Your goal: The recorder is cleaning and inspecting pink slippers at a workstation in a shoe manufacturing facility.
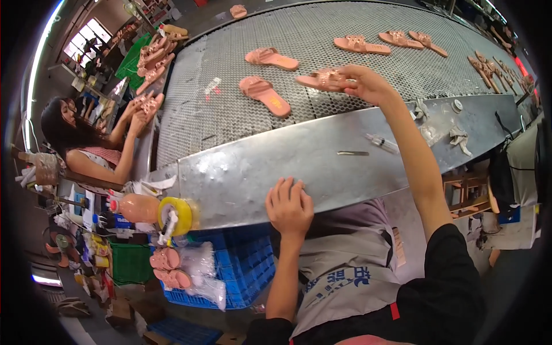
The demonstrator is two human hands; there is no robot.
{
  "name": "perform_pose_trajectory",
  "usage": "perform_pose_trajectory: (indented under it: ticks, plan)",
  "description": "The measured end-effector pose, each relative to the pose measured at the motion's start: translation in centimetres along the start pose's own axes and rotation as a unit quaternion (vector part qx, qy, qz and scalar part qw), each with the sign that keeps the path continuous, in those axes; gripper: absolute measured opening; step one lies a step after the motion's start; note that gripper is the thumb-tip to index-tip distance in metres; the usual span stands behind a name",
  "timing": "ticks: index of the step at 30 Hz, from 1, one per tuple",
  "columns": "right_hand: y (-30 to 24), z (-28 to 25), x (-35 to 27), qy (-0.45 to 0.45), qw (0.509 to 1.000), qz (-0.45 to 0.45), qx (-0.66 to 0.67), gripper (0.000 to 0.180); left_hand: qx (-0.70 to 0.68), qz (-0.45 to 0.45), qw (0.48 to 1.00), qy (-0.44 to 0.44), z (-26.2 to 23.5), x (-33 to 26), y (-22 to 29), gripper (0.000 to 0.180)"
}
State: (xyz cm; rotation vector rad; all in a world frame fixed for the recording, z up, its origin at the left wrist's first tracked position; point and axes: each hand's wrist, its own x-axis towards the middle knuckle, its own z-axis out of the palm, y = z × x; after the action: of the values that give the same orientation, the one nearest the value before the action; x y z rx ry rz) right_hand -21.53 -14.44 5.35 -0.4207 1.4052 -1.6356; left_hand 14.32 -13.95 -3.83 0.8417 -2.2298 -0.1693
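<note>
My right hand (366,85) reaches over the mesh belt (224,123) and grips a pink slide sandal (323,79) by one end, fingers and thumb closed on it. Left of it, two more pink sandals lie on the mesh: one with a wide strap (265,95) nearer me, another (272,58) farther away. My left hand (290,208) rests palm down at the near edge of the metal ledge (259,172), its fingers stretched out and holding nothing. A thin metal tool (352,153) and a clear syringe (382,143) lie on the ledge, to the right of this hand.
Several more sandals (362,44) sit farther along the belt. At left, a co-worker (86,138) handles a sandal (150,107). A yellow tape roll (175,215) and an orange bottle (137,207) stand by the ledge's left corner, above a blue crate (244,270) with sandals (167,259).
</note>
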Motion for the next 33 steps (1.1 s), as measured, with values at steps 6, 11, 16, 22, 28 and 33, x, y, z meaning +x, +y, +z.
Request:
perform_pose_trajectory:
  ticks: [6, 11, 16, 22, 28, 33]
  plan:
    - [1.2, 6.7, -14.6, -0.134, 0.976, -0.137, -0.107, 0.023, -0.742, -0.281, 0.599, -0.113, -3.0, -1.5, -0.4, 0.038]
    - [6.1, 5.7, -21.6, -0.264, 0.853, -0.321, -0.317, 0.025, -0.849, -0.334, 0.381, -0.152, -7.3, 0.2, 4.8, 0.070]
    - [9.6, 4.7, -25.7, -0.136, 0.894, -0.231, -0.360, 0.049, -0.683, -0.379, 0.561, -0.275, -6.9, -4.6, 4.0, 0.071]
    - [13.6, 6.1, -26.7, -0.047, 0.949, -0.124, -0.287, 0.095, -0.523, -0.319, 0.721, -0.325, -8.6, -5.8, 6.3, 0.063]
    - [13.5, 6.3, -27.8, 0.023, 0.989, -0.071, -0.131, 0.107, -0.496, -0.231, 0.766, -0.336, -8.3, -5.6, 6.6, 0.064]
    - [14.5, 6.0, -28.0, 0.063, 0.984, -0.103, -0.127, 0.105, -0.541, -0.246, 0.722, -0.355, -8.0, -6.5, 6.6, 0.061]
